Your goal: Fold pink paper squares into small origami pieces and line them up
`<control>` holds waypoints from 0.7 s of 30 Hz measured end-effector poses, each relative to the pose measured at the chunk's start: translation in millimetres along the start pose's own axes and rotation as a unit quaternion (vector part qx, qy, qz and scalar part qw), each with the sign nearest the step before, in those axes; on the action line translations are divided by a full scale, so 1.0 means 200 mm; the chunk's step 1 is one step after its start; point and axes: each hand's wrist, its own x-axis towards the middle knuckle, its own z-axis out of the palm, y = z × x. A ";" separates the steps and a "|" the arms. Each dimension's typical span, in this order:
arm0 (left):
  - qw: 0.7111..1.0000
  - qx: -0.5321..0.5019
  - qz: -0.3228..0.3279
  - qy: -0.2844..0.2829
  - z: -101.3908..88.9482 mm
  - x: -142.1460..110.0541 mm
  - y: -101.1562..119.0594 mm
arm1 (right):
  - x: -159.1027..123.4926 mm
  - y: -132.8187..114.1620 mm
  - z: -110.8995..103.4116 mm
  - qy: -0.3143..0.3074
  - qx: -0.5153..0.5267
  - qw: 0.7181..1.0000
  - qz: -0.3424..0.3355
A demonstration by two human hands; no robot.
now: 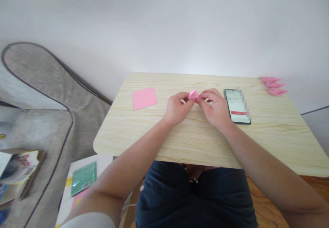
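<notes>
Near the middle of the table, a small folded piece of pink paper (194, 94) is pinched between both hands. My left hand (178, 107) grips its left side with thumb and fingertips. On the opposite side, my right hand (214, 105) has thumb and forefinger closed on the paper. The fingertips cover its lower edges, so the exact fold is partly hidden. A flat stack or sheet of square pink paper (144, 98) lies left of my left hand. Just right of my right hand is a phone (236, 106) with a lit, partly blurred timer screen.
Three folded pink paper pieces (275, 91) lie at the table's back right. The pale wooden table (205, 149) meets a white wall behind. To the left stand a grey sofa (84, 118), a box of magazines (22, 169) and a green packet (83, 179) on a lower white surface.
</notes>
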 end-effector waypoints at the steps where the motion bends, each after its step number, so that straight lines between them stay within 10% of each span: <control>1: 1.000 0.001 0.002 0.000 0.00 0.00 0.00 | 0.00 0.00 0.00 0.002 -0.005 1.000 0.003; 21: 0.997 0.067 0.028 -0.004 0.01 -0.01 -0.02 | 0.00 0.01 0.00 -0.024 -0.055 0.998 -0.035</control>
